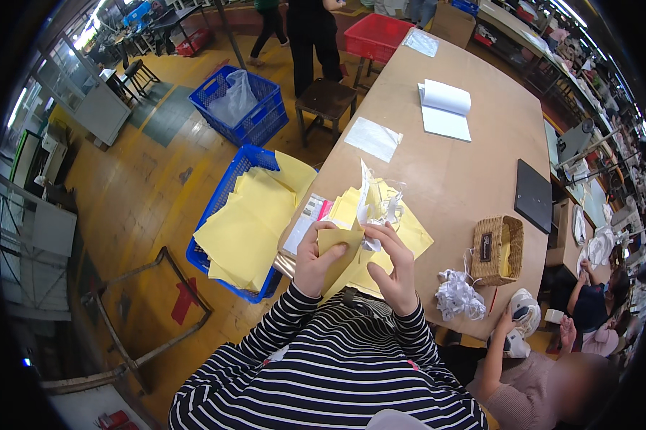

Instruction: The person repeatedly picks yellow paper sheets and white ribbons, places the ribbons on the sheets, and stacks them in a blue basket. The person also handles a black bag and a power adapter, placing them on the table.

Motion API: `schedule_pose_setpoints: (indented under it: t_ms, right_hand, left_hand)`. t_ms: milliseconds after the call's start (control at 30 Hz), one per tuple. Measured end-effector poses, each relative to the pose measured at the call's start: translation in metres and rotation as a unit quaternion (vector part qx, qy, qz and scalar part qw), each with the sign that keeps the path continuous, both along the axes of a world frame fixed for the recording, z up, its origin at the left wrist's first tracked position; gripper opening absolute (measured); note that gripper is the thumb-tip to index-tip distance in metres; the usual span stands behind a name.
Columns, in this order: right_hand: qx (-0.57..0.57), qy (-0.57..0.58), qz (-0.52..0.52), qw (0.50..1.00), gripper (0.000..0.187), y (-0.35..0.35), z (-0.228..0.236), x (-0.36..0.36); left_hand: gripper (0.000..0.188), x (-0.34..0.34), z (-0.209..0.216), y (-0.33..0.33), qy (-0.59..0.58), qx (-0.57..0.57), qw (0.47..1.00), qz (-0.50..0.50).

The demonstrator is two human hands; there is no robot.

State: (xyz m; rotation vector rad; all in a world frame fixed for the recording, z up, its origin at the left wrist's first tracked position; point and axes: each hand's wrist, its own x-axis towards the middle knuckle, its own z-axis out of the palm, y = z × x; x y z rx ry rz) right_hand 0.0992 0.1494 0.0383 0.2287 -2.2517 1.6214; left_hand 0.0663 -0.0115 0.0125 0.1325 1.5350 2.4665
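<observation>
My left hand grips a piece of yellow paper, its thumb pressed flat on the front. Close by on the right, my right hand curls its fingers at the paper's edge over a small white piece; its thumb stands apart, and what the fingers hold is unclear. Beneath and beyond both hands, a loose pile of yellow paper lies at the table edge, with white tags and strings on top. To the left, a blue crate holds a heap of large yellow sheets.
On the brown table are an open notebook, a black laptop, a wicker basket and a bunch of white tags. At right, a person holds a white shoe. A metal frame stands at left.
</observation>
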Motion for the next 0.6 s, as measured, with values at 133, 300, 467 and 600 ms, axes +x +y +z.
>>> schedule_pose_setpoints:
  t_ms: [133, 300, 467, 600]
  right_hand:
    - [0.002, -0.003, -0.026, 1.000, 0.023, -0.003, -0.007, -0.002]
    - [-0.167, -0.054, -0.081, 0.981, 0.009, 0.008, -0.017, -0.003]
    - [-0.403, -0.060, -0.137, 0.903, 0.012, 0.040, -0.025, 0.004]
    - [-0.524, -0.036, -0.173, 0.833, 0.013, 0.073, -0.031, 0.010]
  left_hand:
    - [0.033, -0.003, 0.003, -0.003, -0.014, -0.012, 1.000, -0.014]
    - [0.035, -0.007, 0.002, -0.011, -0.043, -0.008, 0.999, -0.013]
    - [0.039, -0.025, -0.007, -0.033, -0.039, 0.019, 0.999, 0.030]
    - [0.036, -0.037, -0.013, -0.062, -0.057, 0.003, 0.997, 0.050]
